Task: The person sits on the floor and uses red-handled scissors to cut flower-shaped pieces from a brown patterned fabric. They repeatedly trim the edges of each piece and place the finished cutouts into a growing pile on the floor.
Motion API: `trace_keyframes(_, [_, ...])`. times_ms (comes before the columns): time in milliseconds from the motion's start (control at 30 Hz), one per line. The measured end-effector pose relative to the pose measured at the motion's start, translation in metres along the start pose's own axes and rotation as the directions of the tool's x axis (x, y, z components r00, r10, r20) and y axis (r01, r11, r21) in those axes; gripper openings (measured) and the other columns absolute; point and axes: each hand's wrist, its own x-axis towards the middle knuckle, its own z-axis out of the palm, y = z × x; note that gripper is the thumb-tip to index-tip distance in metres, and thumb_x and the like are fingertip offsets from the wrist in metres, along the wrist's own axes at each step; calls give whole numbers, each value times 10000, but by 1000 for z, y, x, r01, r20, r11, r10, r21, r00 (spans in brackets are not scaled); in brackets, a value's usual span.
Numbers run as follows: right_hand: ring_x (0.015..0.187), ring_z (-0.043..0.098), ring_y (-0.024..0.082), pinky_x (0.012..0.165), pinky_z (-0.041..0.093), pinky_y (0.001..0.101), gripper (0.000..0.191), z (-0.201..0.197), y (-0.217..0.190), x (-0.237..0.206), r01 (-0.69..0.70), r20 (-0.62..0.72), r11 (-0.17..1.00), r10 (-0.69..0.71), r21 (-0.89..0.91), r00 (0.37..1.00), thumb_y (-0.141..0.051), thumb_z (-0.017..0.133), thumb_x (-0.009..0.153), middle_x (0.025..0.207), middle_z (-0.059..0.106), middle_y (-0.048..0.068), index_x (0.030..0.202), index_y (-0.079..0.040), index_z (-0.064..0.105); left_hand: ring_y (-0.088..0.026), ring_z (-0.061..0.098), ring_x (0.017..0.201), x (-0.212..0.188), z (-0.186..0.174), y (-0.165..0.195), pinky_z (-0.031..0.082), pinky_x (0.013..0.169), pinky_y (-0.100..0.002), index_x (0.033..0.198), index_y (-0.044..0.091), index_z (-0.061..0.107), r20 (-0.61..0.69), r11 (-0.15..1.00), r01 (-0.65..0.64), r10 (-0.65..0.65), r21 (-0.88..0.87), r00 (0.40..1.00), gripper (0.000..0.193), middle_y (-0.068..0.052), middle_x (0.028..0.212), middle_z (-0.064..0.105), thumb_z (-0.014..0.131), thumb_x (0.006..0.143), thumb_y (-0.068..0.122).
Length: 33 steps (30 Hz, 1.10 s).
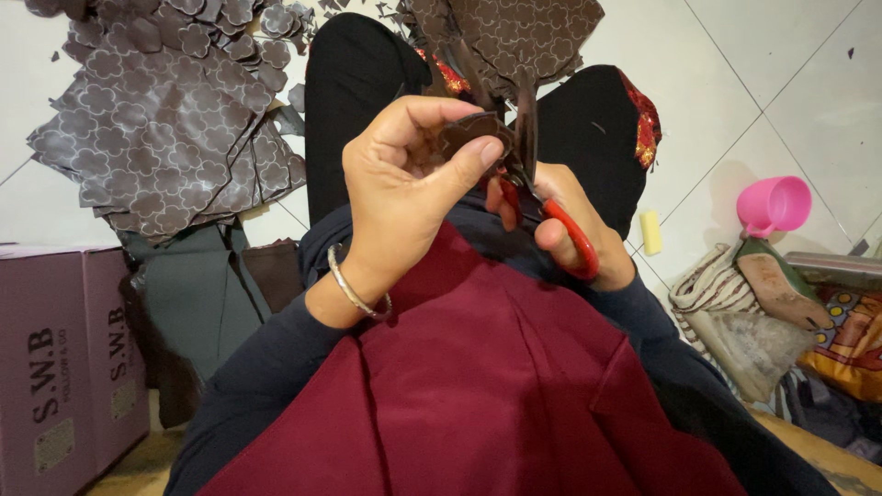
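In the centre of the frame the left hand (404, 188) is pinching a small dark brown flower-shaped leatherette piece (470, 136) between thumb and fingertips, closed firmly on it and lifting it clear of the lap, seemingly so the cutting edge can follow its scalloped outline. Just right of it the right hand (574, 234) is wrapping its fingers tightly through the loops of the red-handled scissors (562, 230), whose blades are meeting the piece where a narrow brown strip is running up to the larger brown patterned sheet (524, 37) draped over the knees at the top. Holding the work high and close is probably keeping the offcut hanging free.

The person is sitting on a white tiled floor (790, 83), black trousers and a dark red cloth (478, 386) filling the lower middle. At upper left a heap of grey-brown sheets printed with flower outlines (165, 129) is lying spread out, with loose cut flowers above it. A purple cardboard box (64, 358) is standing at lower left. At right a pink plastic cup (776, 207) is lying beside striped bags.
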Motion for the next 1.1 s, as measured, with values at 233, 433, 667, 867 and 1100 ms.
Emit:
trace_keyframes(233, [693, 525, 103, 635, 412, 257, 1036, -2, -1, -1, -45, 13, 999, 44, 10, 999, -1063, 330, 697, 748, 526, 0, 861, -61, 534, -99, 708, 973, 3, -4, 2, 584, 883, -226, 1218, 0, 612, 40, 1000, -2, 3, -27, 999, 281, -86, 1068, 736, 780, 998, -45])
trace_keyframes(433, [657, 507, 78, 587, 407, 239, 1031, -4, -1, -5, -87, 12, 994, 86, 60, 996, -1058, 388, 672, 740, 514, -11, 865, -57, 540, -86, 699, 935, 5, -8, 9, 573, 857, -212, 1214, 17, 582, 72, 1000, 18, -17, -19, 997, 322, -72, 1044, 724, 792, 985, -65])
trace_keyframes(667, [596, 490, 50, 540, 401, 218, 1021, -8, 2, -7, -143, 20, 988, 142, 62, 990, -1067, 416, 621, 676, 505, -42, 822, -74, 544, -61, 698, 880, 9, -13, 20, 537, 791, -185, 1164, 24, 573, 102, 993, 62, -72, 98, 992, 315, -66, 1032, 746, 807, 963, -44])
trace_keyframes(867, [567, 466, 36, 519, 364, 204, 1002, -8, 3, -9, -189, 14, 978, 189, 90, 982, -1053, 453, 587, 641, 476, -57, 795, -77, 533, -68, 703, 946, 11, -14, 21, 567, 836, -197, 1156, 17, 591, 114, 994, 74, -83, 87, 990, 298, -60, 1054, 742, 808, 959, -35])
trace_keyframes(1100, [556, 467, 21, 507, 361, 182, 972, -10, 18, -13, -207, 28, 966, 205, 156, 978, -1029, 515, 563, 643, 480, -65, 774, -80, 527, -63, 699, 922, 13, -14, 21, 566, 819, -195, 1135, 12, 619, 111, 992, 83, -94, 98, 989, 269, -59, 1039, 745, 814, 952, -22])
